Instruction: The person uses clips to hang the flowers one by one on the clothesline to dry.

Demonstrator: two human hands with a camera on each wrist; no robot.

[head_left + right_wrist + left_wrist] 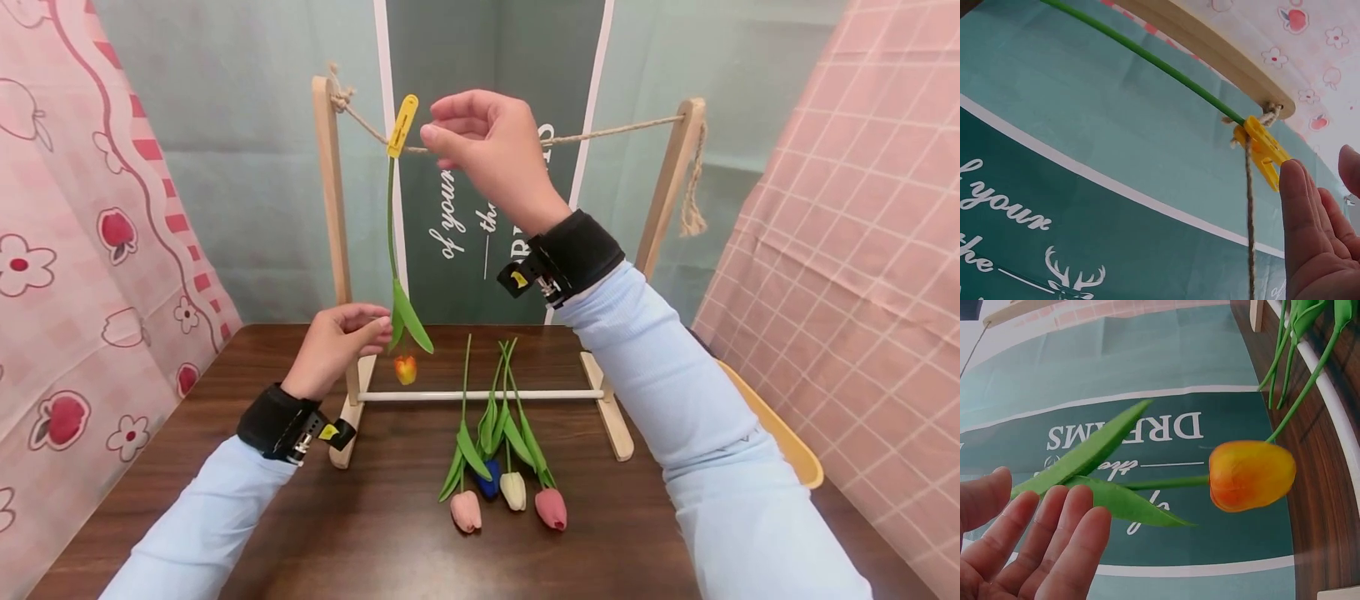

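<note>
"Fingers [1079, 550] first: how do they stand?"

"Left hand [337, 342], just below nine o'clock: thumb and fingers apart, tips beside the green leaves [412, 318]; whether they touch, I can't tell. Right hand [495, 150], at twelve: loosely curved, thumb parted from fingers."

"And beneath them?"

"Wooden table [300, 517], far edge just under the nine-to-three line. Brown top stretches between the left sleeve [202, 508] and the flowers at six."

"What stands on it?"

"Wooden frame [333, 192], posts at ten and two, with open room between them. Rope [615, 132] sags from post to post. Yellow tray [804, 465] at four, partly behind the right sleeve [675, 400]."

"Flowers?"

"Four loose tulips [551, 508] at six, stems toward twelve, blooms short of the near edge. Orange-yellow tulip [406, 370] hangs head-down from the rope, bloom at eight, with space around it."

"Held by?"

"Yellow clothespin [402, 127] at eleven, biting stem and rope, a narrow gap left of the right fingertips."
</note>
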